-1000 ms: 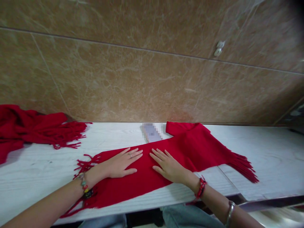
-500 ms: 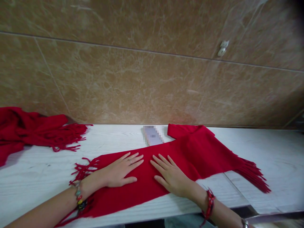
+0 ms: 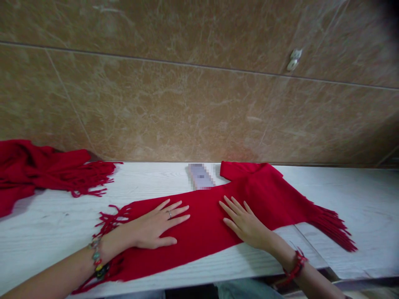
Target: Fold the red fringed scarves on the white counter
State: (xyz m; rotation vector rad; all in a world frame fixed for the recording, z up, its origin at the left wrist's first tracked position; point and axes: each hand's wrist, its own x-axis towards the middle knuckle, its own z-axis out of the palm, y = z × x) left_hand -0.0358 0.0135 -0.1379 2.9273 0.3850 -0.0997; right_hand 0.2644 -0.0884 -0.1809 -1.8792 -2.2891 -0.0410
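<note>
A red fringed scarf lies across the white surface, with one end toward the left and the other running to the right and folded over itself near the wall. My left hand rests flat on its left part, fingers spread, a ring on one finger. Further right, my right hand also lies flat on the cloth with its fingers apart. Neither hand grips the scarf. Tassels at the left end are partly hidden under my left wrist.
Another red fringed scarf lies bunched at the far left. A pixelated flat pale object sits behind the spread scarf. A brown marbled wall rises along the back of the white tabletop. A small white fitting is on the wall.
My right hand has slid to the right along the scarf, widening the space between my hands. My left hand stays nearly in place. The cloth under my right hand looks flatter.
</note>
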